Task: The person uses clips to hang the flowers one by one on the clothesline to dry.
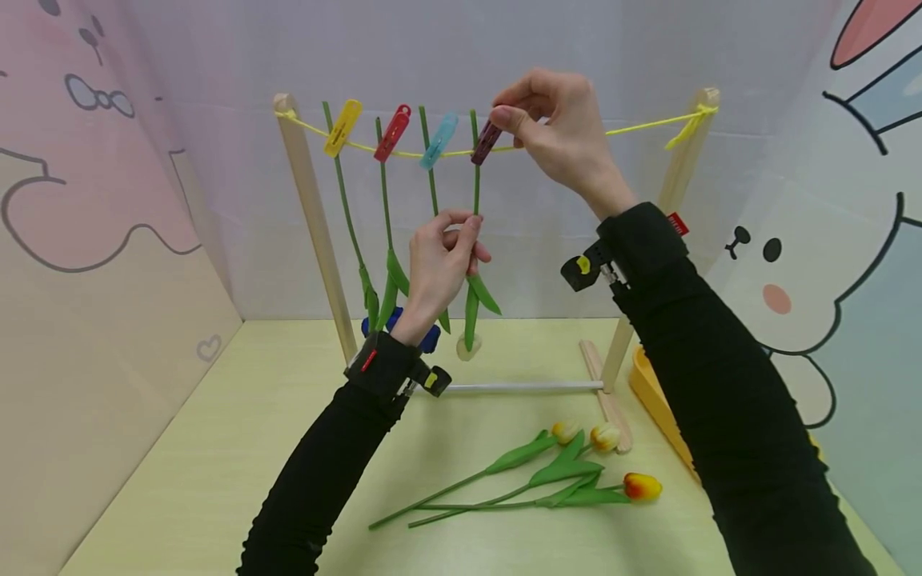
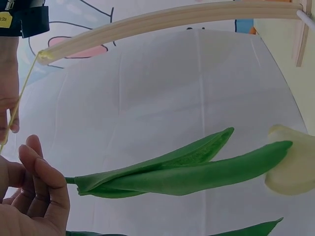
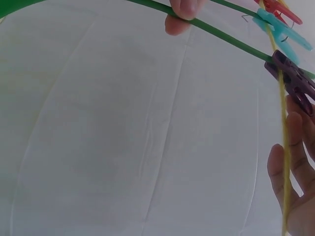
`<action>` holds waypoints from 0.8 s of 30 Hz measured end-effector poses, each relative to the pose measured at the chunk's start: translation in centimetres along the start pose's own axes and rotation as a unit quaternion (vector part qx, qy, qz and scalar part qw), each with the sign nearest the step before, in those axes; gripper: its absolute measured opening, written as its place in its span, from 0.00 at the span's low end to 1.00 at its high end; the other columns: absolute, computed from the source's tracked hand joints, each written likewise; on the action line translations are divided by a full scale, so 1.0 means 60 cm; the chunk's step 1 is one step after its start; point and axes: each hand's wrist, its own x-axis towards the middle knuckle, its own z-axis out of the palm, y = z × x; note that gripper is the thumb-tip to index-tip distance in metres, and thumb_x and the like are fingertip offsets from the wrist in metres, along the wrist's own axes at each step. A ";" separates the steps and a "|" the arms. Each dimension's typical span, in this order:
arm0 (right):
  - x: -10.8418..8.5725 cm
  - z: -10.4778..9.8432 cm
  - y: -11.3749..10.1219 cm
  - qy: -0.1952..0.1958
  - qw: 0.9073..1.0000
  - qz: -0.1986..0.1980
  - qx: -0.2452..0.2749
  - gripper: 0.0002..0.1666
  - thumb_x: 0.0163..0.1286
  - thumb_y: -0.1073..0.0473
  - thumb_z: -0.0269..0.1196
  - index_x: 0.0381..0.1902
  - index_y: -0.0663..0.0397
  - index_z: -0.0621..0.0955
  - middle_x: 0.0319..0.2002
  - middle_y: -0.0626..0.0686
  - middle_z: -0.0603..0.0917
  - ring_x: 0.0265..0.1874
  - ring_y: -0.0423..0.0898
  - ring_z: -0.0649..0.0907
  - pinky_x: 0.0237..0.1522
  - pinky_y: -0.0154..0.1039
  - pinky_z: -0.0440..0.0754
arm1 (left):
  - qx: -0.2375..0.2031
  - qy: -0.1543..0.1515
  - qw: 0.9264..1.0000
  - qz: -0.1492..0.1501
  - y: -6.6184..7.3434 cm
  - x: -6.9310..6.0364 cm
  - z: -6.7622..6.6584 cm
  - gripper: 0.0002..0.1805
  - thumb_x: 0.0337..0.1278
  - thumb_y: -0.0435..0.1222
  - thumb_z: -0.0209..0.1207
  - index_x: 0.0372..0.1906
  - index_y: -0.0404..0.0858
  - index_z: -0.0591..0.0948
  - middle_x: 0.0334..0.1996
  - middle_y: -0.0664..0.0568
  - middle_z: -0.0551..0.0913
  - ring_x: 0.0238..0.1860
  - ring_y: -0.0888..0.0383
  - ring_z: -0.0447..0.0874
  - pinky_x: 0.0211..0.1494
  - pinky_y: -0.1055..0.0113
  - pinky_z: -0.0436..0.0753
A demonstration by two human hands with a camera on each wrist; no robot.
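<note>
A dark purple clothespin point(image 1: 486, 142) point(image 3: 294, 77) sits on the yellow string over a green flower stem point(image 1: 476, 186) point(image 3: 231, 40). My right hand point(image 1: 555, 128) pinches its upper end between thumb and fingers. Lower down, my left hand point(image 1: 445, 260) point(image 2: 37, 191) pinches the same stem just above its leaves point(image 2: 182, 172). The pale flower head point(image 1: 469, 346) point(image 2: 290, 160) hangs at the bottom. To the left, yellow point(image 1: 342, 128), red point(image 1: 392, 134) and light blue point(image 1: 438, 141) clothespins hold other stems upside down on the string point(image 1: 648, 126).
Wooden posts point(image 1: 313, 216) stand at both ends of the string, with a white bar point(image 1: 526, 387) low between them. Loose tulips point(image 1: 565, 472) lie on the table point(image 1: 180, 448) in front. A yellow-orange container point(image 1: 659, 408) is at the right, partly behind my right sleeve.
</note>
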 end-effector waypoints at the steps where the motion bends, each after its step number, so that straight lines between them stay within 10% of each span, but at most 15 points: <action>1: 0.000 0.000 0.000 0.000 1.000 0.001 0.000 0.12 0.70 0.65 0.64 0.43 0.73 0.84 0.39 0.68 0.88 0.23 0.30 0.77 0.36 0.26 0.76 | -0.001 0.000 1.000 -0.001 0.000 0.000 0.000 0.14 0.75 0.35 0.53 0.54 0.30 0.81 0.22 0.37 0.84 0.21 0.35 0.75 0.21 0.71 0.67; 18: -0.008 -0.007 -0.009 -0.019 0.998 0.015 -0.053 0.15 0.72 0.59 0.64 0.50 0.65 0.86 0.45 0.64 0.89 0.28 0.21 0.74 0.34 0.25 0.71 | 0.005 0.013 1.000 0.015 -0.007 -0.018 0.001 0.20 0.76 0.36 0.53 0.66 0.35 0.75 0.21 0.40 0.83 0.22 0.36 0.75 0.23 0.70 0.69; 24: -0.031 -0.015 0.001 0.050 0.992 -0.072 -0.085 0.15 0.71 0.61 0.66 0.49 0.67 0.86 0.46 0.64 0.89 0.32 0.35 0.78 0.39 0.27 0.69 | 0.018 0.023 0.999 0.039 -0.007 -0.040 0.007 0.19 0.76 0.35 0.53 0.64 0.32 0.72 0.22 0.36 0.84 0.19 0.43 0.77 0.22 0.71 0.70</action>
